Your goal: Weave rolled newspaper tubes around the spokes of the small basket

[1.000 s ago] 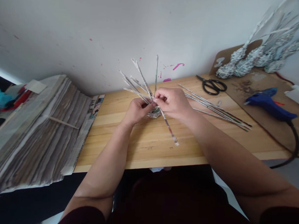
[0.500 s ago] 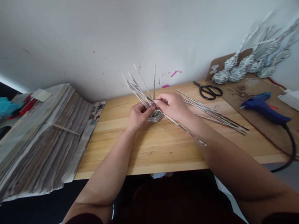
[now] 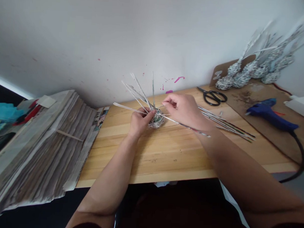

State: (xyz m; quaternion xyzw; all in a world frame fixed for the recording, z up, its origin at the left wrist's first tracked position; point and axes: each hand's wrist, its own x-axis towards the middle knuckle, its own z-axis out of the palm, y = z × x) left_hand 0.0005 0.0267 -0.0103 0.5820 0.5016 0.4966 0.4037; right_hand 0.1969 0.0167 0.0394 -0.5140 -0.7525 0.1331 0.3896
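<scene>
My left hand (image 3: 141,122) is closed on a small round woven paper basket (image 3: 157,123), thumb at its upper edge. Several rolled paper sticks (image 3: 140,88) fan up and leftward from the basket, some passing by the fingers. My right hand (image 3: 183,108) hovers just right of the basket with its fingertips pinched together; what they hold, if anything, is too small to make out. A long rolled paper strand (image 3: 177,121) runs from the basket's right side beneath the right hand and past the wrist.
Loose paper sticks (image 3: 229,125) lie right of my hand, black scissors (image 3: 214,97) behind them. A blue glue gun (image 3: 273,114) rests on cardboard (image 3: 245,98). Woven paper pieces (image 3: 244,72) stand at the back right. A stack of newspapers (image 3: 49,150) is at left.
My right hand has moved from the basket's top a little to the right, its fingertips now apart from the left thumb. More of the basket shows. One stick now leans farther left.
</scene>
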